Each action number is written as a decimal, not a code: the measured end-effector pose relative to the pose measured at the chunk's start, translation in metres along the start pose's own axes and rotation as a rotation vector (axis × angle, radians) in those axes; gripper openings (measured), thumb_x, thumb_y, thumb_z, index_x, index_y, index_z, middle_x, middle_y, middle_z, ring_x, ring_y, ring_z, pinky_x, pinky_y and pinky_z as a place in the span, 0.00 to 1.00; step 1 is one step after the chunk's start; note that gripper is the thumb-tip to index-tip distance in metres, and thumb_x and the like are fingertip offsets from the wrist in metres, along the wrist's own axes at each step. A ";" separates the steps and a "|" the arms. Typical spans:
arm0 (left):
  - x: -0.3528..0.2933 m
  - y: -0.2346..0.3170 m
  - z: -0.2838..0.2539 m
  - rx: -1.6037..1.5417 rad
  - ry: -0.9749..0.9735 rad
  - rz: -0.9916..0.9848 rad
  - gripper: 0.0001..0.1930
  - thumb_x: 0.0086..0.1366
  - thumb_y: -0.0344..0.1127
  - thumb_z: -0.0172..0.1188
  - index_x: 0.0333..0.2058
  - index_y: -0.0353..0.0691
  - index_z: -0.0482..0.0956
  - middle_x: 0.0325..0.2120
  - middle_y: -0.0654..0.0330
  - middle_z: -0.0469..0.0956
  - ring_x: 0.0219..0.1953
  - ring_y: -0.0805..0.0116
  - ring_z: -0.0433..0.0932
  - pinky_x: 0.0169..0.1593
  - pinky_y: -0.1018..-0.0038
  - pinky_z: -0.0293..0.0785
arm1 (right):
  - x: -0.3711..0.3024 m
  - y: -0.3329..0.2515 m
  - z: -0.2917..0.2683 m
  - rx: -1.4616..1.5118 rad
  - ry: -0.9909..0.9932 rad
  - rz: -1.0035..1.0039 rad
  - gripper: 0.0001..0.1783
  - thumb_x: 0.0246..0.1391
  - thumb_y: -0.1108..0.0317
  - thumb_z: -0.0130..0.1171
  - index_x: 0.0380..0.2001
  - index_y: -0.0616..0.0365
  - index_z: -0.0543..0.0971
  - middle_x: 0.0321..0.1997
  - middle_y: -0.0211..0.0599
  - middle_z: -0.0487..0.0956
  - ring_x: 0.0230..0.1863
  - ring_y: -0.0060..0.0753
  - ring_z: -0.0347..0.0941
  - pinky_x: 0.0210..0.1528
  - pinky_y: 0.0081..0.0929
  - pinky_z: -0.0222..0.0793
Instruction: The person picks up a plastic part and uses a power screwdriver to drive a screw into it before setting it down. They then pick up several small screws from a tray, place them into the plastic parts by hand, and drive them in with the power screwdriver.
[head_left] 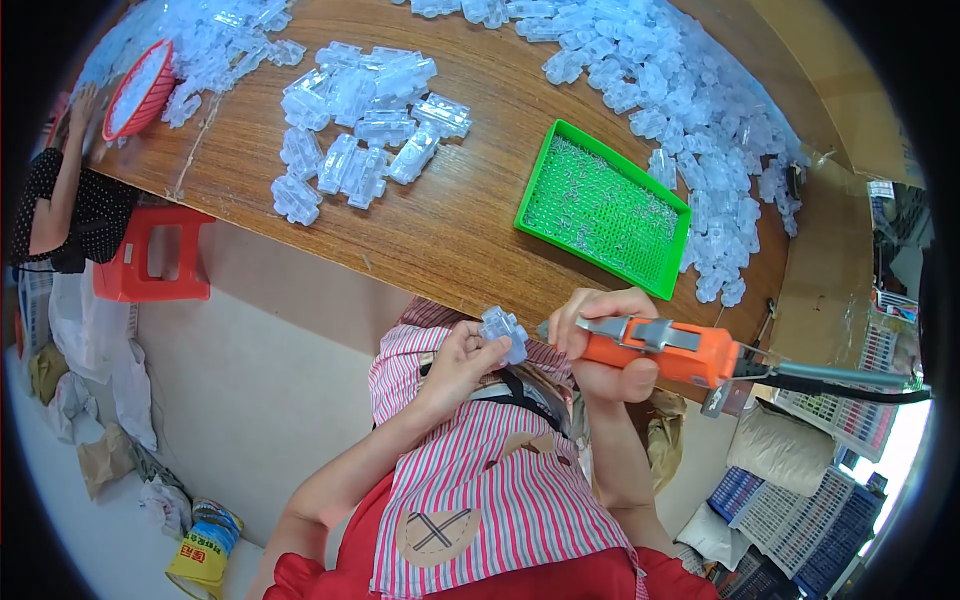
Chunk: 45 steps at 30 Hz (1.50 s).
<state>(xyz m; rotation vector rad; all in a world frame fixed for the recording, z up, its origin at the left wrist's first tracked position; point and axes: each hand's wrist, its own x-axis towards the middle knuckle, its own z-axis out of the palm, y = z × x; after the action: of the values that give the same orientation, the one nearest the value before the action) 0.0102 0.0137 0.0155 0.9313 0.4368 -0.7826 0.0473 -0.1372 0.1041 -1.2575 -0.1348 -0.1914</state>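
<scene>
Between the fingers of my left hand [462, 368] is a small clear plastic part [505, 334], held just off the table's near edge. My right hand [612, 345] is wrapped round an orange electric screwdriver [690, 352], whose tip points left toward the clear part. From its back end a dark cable runs off to the right. Beyond my right hand lies a green tray [528, 222] with many small metal screws [600, 200] in it. A loose group of clear plastic parts [365, 100] rests on the table ahead of my left hand.
The brown wooden table [450, 215] carries a large heap of clear parts [690, 130] at the right and another [215, 50] at far left. A red basket [140, 95] stands near a co-worker's arm [65, 190]. A red stool [155, 255] is below. Crates [800, 525] stack at lower right.
</scene>
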 end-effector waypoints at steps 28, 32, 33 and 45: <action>0.006 -0.014 0.003 -0.003 0.042 0.168 0.13 0.62 0.30 0.61 0.39 0.33 0.65 0.34 0.55 0.77 0.38 0.73 0.78 0.42 0.80 0.75 | -0.009 0.025 -0.002 -0.058 -0.045 0.058 0.39 0.45 0.32 0.59 0.37 0.63 0.70 0.17 0.32 0.69 0.19 0.26 0.65 0.21 0.23 0.63; -0.008 -0.001 0.010 -0.164 0.139 0.096 0.17 0.61 0.27 0.61 0.43 0.34 0.63 0.38 0.55 0.75 0.40 0.72 0.77 0.44 0.77 0.76 | 0.002 -0.002 0.000 0.103 0.051 -0.018 0.43 0.40 0.28 0.58 0.37 0.62 0.68 0.18 0.31 0.69 0.19 0.23 0.64 0.21 0.22 0.62; -0.007 -0.002 0.007 -0.187 0.148 0.078 0.19 0.60 0.27 0.62 0.45 0.35 0.62 0.40 0.56 0.75 0.39 0.72 0.77 0.44 0.76 0.77 | 0.002 -0.005 -0.001 0.101 0.044 -0.021 0.43 0.40 0.28 0.59 0.38 0.62 0.68 0.18 0.31 0.69 0.19 0.24 0.64 0.21 0.22 0.62; -0.001 -0.007 0.005 -0.118 0.105 0.090 0.16 0.61 0.27 0.60 0.43 0.38 0.62 0.40 0.56 0.75 0.41 0.71 0.78 0.47 0.73 0.78 | -0.011 0.018 -0.003 0.037 -0.046 0.049 0.40 0.46 0.29 0.54 0.36 0.62 0.68 0.18 0.33 0.68 0.20 0.27 0.64 0.22 0.25 0.62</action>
<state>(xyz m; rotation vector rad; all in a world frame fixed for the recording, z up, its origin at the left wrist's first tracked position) 0.0046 0.0078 0.0148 0.8784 0.5239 -0.6210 0.0400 -0.1340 0.0842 -1.2278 -0.1467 -0.1168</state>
